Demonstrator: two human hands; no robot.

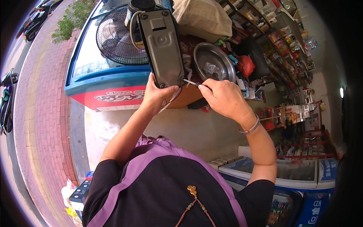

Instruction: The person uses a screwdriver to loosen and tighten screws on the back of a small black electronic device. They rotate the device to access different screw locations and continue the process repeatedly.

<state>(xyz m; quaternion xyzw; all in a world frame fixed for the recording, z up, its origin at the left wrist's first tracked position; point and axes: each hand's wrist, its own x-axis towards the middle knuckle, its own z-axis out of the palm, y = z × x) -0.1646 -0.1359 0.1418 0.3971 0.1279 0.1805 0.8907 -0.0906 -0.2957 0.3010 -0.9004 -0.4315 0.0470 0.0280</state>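
Note:
An electric fan lies tipped over on the chest freezer, its round black wire guard (115,41) to the left and the grey underside of its base (163,53) turned up. My left hand (155,95) is closed around the near end of the base, thumb along the edge. In my right hand (225,99) is a thin screwdriver (192,82), its pale shaft pointing left at the base's near right corner. The tip meets or nearly meets that corner; exact contact is too small to tell. Most of the handle is hidden in my fingers. A pale cord (132,28) loops beside the base.
The chest freezer (124,72), blue and red, bears the fan. Right of it are a metal basin (200,56) with crumpled plastic inside, a red plastic bag (245,66) and a beige cloth (204,19). Stocked shelves (280,41) line the right; brick pavement (41,113) lies left.

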